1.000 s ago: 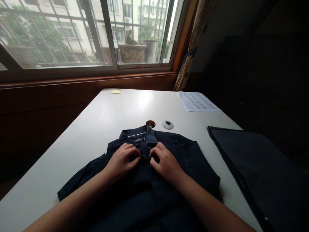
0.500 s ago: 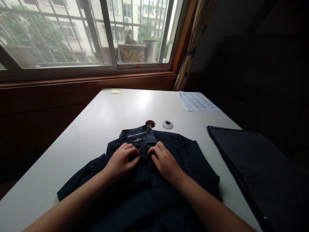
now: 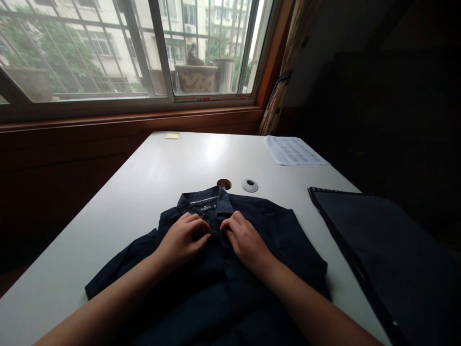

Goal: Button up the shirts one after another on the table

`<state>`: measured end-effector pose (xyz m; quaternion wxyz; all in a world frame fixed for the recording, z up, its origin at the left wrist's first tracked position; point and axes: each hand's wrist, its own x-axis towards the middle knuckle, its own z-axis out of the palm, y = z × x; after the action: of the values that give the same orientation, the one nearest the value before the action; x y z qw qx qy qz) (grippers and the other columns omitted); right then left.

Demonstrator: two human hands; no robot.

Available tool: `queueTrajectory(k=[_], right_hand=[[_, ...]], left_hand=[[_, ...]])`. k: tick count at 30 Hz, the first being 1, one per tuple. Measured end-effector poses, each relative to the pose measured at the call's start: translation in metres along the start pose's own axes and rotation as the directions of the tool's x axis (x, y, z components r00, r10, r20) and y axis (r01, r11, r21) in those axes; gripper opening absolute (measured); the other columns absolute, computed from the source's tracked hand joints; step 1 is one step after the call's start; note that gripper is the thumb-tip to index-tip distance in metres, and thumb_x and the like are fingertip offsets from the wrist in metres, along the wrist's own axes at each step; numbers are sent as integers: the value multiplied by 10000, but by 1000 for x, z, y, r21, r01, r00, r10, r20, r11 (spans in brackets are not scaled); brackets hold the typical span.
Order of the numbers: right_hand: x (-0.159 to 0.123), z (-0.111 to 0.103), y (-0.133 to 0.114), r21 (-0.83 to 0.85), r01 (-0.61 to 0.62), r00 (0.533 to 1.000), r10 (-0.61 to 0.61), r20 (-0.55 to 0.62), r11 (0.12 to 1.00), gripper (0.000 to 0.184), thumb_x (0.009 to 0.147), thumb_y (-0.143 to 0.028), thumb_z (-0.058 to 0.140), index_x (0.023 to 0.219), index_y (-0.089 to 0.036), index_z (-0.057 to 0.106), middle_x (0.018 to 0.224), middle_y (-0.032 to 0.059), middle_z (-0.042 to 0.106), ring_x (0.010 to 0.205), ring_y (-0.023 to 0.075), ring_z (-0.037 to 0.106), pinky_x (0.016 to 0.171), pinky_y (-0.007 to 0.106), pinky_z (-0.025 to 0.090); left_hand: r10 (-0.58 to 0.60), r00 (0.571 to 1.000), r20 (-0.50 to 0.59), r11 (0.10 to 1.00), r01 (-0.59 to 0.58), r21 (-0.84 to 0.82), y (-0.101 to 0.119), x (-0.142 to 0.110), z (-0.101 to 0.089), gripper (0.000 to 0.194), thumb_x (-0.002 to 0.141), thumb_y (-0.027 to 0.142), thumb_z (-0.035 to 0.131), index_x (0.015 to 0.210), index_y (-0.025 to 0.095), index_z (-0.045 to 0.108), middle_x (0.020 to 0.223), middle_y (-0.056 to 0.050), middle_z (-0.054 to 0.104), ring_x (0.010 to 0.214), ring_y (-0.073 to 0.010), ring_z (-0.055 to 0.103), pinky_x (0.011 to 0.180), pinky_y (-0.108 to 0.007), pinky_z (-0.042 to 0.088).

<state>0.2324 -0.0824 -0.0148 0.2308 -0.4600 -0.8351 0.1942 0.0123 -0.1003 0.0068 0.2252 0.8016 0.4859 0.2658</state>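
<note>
A dark navy collared shirt [image 3: 281, 240] lies flat on the white table [image 3: 137, 192], collar toward the window. My left hand [image 3: 182, 240] rests on the shirt just left of the front placket below the collar, fingers curled and pinching the fabric edge. My right hand [image 3: 247, 240] sits just right of the placket, fingers bent and pinching the other edge. The fingertips of both hands nearly meet at the placket. A small button shows below my right hand.
A dark folded garment with a striped edge [image 3: 389, 254] covers the table's right side. A printed sheet [image 3: 293, 151] lies at the far right, a yellow sticky note [image 3: 172, 136] at the far edge. A cable hole [image 3: 224, 184] and its white cap [image 3: 249, 185] sit beyond the collar.
My right hand has shifted slightly up and left along the placket toward the collar. My left hand has barely moved.
</note>
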Motion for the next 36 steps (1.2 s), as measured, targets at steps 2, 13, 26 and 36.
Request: queueTrajectory(k=[2,13,26,36], right_hand=[[0,-1,-1,-8,-5,1000,5,10,1000,204,920,-52,525,1007,-212,617,1032,46,549,925,198,574,847,336,457],[1,-1,-1,-27,8,1000,-7,23,1000,179,929,-77,530,1004,-215,616,1018,46,547,947,206,562,870,341,445],[0,-2,-2,-30,6,1000,-5,26,1000,184,922,-71,533,1002,-212,619,1010,46,546,942,207,557,871,347,446],[0,-1,-2,-40,10,1000,-9,24,999,182,924,-75,529,999,-214,619,1010,46,548,937,206,556,866,346,446]], left_hand=[[22,1000,-9,1000,-22,0,-2,0,1,104,891,230,647,982,226,697,889,-30,651,892,-209,555,802,-328,445],[164,985,-58,976,-153,154,-14,-3,13,133,923,208,654,1018,269,724,938,-31,647,882,-198,535,776,-305,460],[191,979,-68,977,-183,112,-15,-3,12,97,922,182,650,959,233,724,916,-35,648,866,-191,532,771,-311,463],[181,981,-72,979,-173,105,-12,-1,11,68,917,175,653,907,213,709,890,-33,644,844,-189,539,762,-311,451]])
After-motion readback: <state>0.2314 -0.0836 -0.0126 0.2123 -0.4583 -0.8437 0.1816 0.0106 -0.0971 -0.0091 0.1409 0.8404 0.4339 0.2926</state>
